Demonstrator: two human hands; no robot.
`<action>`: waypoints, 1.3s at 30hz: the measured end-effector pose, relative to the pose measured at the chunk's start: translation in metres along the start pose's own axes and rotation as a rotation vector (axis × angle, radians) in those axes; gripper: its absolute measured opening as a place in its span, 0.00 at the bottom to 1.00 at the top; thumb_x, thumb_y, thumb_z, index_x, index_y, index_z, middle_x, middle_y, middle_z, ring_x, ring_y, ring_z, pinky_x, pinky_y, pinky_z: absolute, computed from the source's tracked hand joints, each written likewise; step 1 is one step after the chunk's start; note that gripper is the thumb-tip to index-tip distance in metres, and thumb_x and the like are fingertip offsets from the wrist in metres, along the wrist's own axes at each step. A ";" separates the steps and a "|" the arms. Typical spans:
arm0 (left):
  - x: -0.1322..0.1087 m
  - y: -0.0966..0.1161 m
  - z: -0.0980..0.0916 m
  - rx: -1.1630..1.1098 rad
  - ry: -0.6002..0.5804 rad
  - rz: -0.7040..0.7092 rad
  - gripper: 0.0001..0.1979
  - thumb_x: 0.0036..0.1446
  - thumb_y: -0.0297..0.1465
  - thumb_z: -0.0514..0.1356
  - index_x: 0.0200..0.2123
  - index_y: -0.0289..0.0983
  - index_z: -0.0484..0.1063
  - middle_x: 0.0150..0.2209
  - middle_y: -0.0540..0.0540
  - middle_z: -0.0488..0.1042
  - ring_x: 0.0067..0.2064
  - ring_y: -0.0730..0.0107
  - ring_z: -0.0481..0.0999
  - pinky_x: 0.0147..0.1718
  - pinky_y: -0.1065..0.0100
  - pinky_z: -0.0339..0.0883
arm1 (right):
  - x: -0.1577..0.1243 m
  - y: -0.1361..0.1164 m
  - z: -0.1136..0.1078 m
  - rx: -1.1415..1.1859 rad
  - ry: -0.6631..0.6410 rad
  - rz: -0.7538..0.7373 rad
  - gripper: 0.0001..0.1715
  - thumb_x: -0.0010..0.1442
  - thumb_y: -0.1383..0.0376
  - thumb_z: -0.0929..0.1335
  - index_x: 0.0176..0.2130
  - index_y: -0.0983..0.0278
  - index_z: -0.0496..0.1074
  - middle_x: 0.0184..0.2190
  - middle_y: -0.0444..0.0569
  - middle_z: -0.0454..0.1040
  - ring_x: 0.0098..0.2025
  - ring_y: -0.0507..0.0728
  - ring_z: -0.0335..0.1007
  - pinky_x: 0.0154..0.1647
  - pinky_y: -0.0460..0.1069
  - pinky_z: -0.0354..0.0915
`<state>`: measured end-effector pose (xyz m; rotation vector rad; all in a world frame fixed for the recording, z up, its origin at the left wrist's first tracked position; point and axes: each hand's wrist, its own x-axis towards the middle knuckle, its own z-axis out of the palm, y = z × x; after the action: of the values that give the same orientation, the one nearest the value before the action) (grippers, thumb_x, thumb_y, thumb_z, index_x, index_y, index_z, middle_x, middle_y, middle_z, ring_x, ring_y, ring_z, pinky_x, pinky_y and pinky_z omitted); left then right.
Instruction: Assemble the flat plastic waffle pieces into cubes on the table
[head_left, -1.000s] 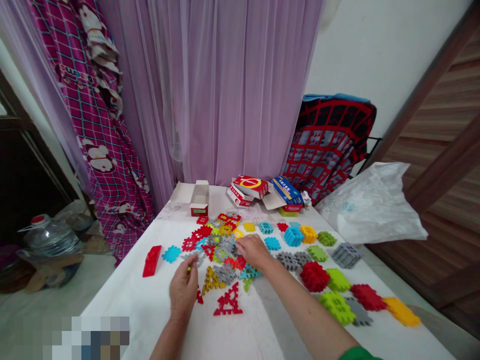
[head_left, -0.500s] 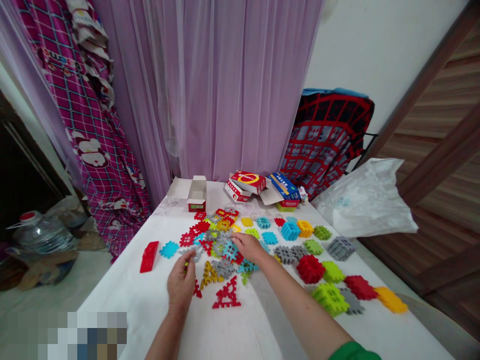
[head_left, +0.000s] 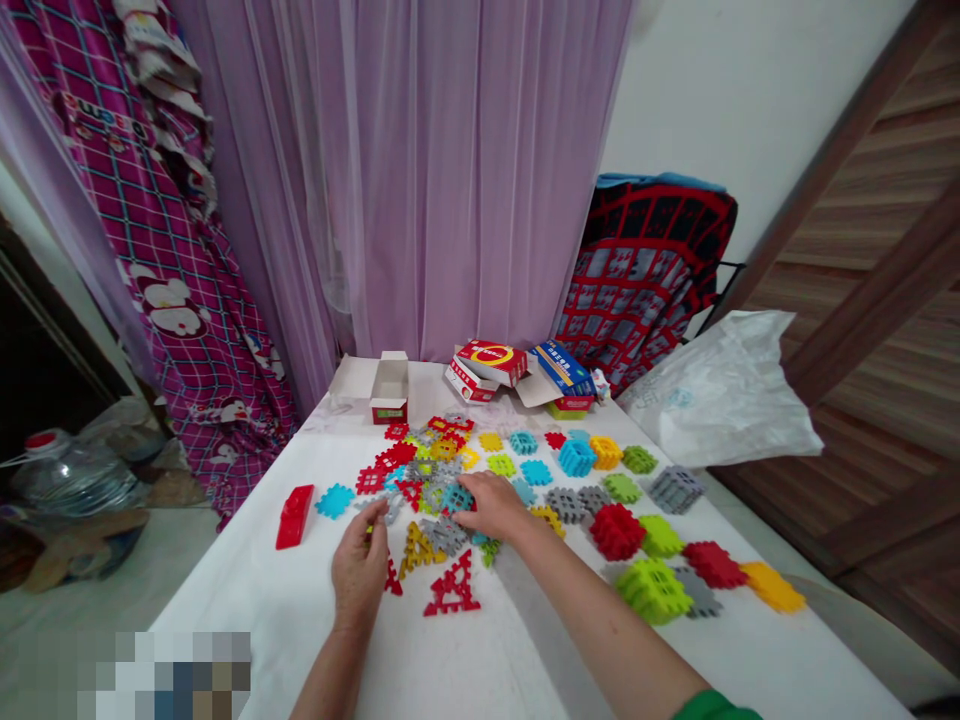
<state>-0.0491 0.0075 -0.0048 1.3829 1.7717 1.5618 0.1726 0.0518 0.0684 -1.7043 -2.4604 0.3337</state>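
Observation:
A pile of notched plastic building pieces [head_left: 427,470] in red, grey, blue and yellow lies in the middle of the white table [head_left: 480,660]. My right hand [head_left: 493,503] reaches into its right side, thumb and fingers around the edge of a light blue square building piece [head_left: 456,497]. Left of the pile, my left hand [head_left: 360,560] is curled, its fingertips together near a greenish bit; what it holds, if anything, is hidden. Between my forearms lie a red triangular piece [head_left: 453,588] and a yellow triangular piece [head_left: 420,550].
Sorted stacks stand at right, among them red pieces [head_left: 616,532], lime pieces [head_left: 654,590] and grey pieces [head_left: 676,490]. A red plastic part [head_left: 294,517] lies at left. An open carton [head_left: 390,390] and several boxes [head_left: 491,362] line the back. A white plastic bag [head_left: 720,390] hangs at right.
My right hand has moved slightly nearer and lower, its fingers spreading around the light blue piece. My left hand has barely moved. The whole view has shifted slightly.

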 end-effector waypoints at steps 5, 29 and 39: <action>0.000 -0.002 0.001 -0.003 0.005 0.002 0.20 0.54 0.45 0.55 0.42 0.41 0.78 0.43 0.45 0.82 0.47 0.59 0.80 0.49 0.59 0.72 | 0.009 0.009 -0.006 -0.004 -0.024 -0.118 0.38 0.51 0.63 0.72 0.60 0.62 0.66 0.57 0.55 0.71 0.57 0.63 0.65 0.58 0.56 0.58; 0.001 -0.004 0.002 -0.040 0.009 0.001 0.19 0.55 0.44 0.56 0.42 0.41 0.78 0.43 0.45 0.82 0.47 0.60 0.80 0.49 0.59 0.72 | 0.040 0.028 -0.013 -0.105 -0.021 0.020 0.36 0.52 0.55 0.73 0.59 0.57 0.68 0.56 0.52 0.72 0.57 0.63 0.66 0.55 0.54 0.60; 0.001 -0.003 0.000 -0.016 0.007 0.017 0.17 0.55 0.43 0.56 0.41 0.41 0.78 0.43 0.45 0.82 0.46 0.60 0.80 0.50 0.60 0.72 | 0.046 0.025 -0.012 -0.089 -0.033 0.043 0.39 0.51 0.60 0.72 0.61 0.61 0.64 0.53 0.55 0.74 0.55 0.65 0.68 0.53 0.55 0.61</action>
<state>-0.0511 0.0089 -0.0073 1.3895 1.7524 1.5881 0.1821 0.1045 0.0726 -1.8027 -2.5007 0.2627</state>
